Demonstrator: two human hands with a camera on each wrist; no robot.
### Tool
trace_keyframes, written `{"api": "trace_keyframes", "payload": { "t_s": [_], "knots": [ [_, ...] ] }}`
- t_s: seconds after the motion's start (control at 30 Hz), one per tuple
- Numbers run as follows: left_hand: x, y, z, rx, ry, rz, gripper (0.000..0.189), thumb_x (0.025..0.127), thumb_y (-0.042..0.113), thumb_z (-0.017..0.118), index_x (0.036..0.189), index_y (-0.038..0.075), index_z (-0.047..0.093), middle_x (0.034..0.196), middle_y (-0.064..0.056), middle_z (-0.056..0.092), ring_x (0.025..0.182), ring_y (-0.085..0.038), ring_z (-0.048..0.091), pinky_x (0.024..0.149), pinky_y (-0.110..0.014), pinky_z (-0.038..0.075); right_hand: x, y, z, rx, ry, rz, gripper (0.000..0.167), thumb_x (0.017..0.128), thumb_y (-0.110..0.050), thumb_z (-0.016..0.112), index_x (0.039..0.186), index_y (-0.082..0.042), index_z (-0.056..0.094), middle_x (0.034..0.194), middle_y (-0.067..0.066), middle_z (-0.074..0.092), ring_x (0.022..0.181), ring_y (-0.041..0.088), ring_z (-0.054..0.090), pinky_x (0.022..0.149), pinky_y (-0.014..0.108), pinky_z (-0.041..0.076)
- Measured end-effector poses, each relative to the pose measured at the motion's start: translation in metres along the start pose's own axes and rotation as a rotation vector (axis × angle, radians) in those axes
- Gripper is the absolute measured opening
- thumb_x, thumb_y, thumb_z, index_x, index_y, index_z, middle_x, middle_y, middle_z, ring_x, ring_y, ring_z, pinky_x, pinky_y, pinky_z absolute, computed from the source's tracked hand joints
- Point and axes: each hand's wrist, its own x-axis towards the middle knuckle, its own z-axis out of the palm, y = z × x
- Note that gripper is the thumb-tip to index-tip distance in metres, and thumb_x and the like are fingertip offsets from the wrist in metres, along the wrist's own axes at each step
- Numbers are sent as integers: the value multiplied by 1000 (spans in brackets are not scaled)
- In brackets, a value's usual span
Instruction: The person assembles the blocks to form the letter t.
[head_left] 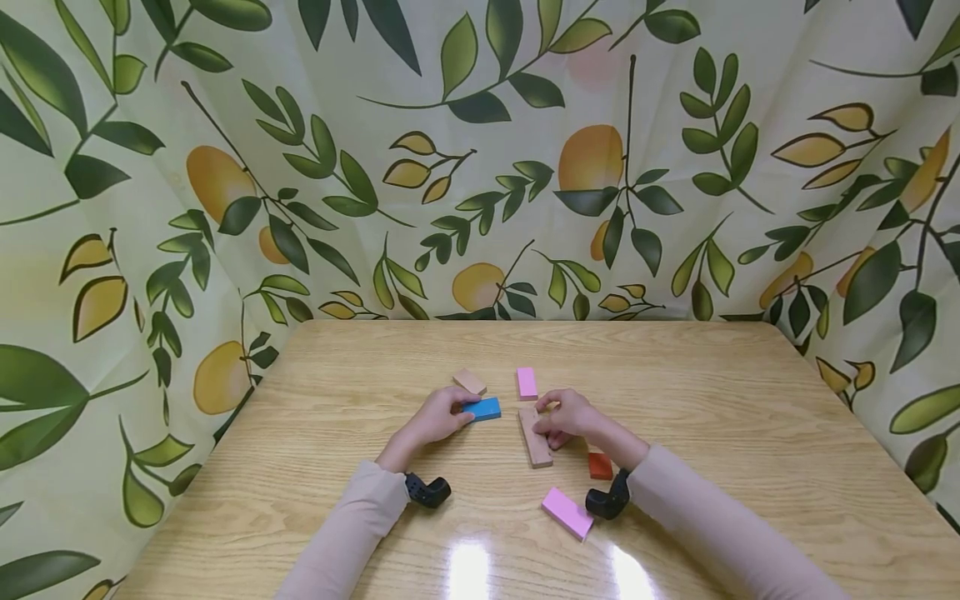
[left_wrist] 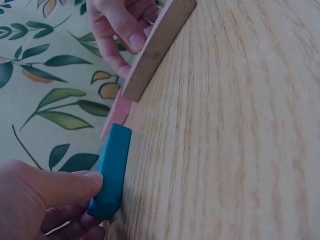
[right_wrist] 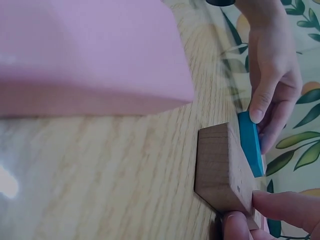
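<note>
My left hand (head_left: 437, 417) pinches a blue block (head_left: 483, 409) by its left end, thumb on the near side. In the left wrist view the same blue block (left_wrist: 112, 170) lies low against the tabletop. My right hand (head_left: 566, 419) holds a long plain wooden block (head_left: 536, 442), which lies lengthwise away from me. The right wrist view shows the thumb and a fingertip at the far part of this wooden block (right_wrist: 220, 170); some fingers are hidden. A gap separates the blue block from the wooden one.
Beyond the hands lie another plain wooden block (head_left: 469, 382) and a pink block (head_left: 527, 383). Beneath the right wrist is a red block (head_left: 600, 466), and a second pink block (head_left: 567, 513) lies nearer me. A patterned curtain (head_left: 525, 250) borders the wooden table (head_left: 337, 367).
</note>
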Motion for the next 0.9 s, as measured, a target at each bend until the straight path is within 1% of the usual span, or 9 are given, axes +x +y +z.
{"api": "trace_keyframes", "payload": {
  "t_s": [0.17,0.37,0.5,0.67,0.73,0.9],
  "knots": [
    [1,0,1,6,-1,-10,33,92,5,61,124,-1,64,128,-19,64,119,-31,59,99,-46,50,0,1,1,13,-5,2,35,83,-4,72,114,2,57,57,-1,56,44,5,54,46,20,53],
    [2,0,4,-6,17,-19,32,91,4,62,123,0,64,128,-19,64,121,-33,58,101,-47,50,1,2,4,10,14,21,34,84,-5,71,114,0,58,58,1,57,44,6,54,46,20,53],
    [2,0,5,2,34,-13,31,90,3,63,121,-1,65,126,-20,65,119,-33,60,99,-47,50,2,2,5,10,16,30,33,84,-5,71,114,0,58,59,1,57,45,7,54,46,19,52],
    [2,2,7,-15,39,-17,31,90,3,63,120,-2,65,126,-20,65,122,-35,58,103,-49,48,1,3,6,32,8,24,33,83,-3,70,114,1,57,59,1,57,45,6,54,45,19,52],
    [3,2,7,-9,41,-6,30,90,3,63,120,-3,66,126,-20,65,123,-36,58,104,-50,47,1,2,7,38,12,22,33,83,-3,70,113,1,57,59,1,57,44,6,54,45,19,52],
    [4,3,8,5,45,3,30,90,2,63,119,-3,66,125,-20,66,120,-36,59,102,-51,48,0,1,9,35,16,12,32,83,-3,70,112,1,57,58,1,57,44,6,54,45,19,52]
  ]
}}
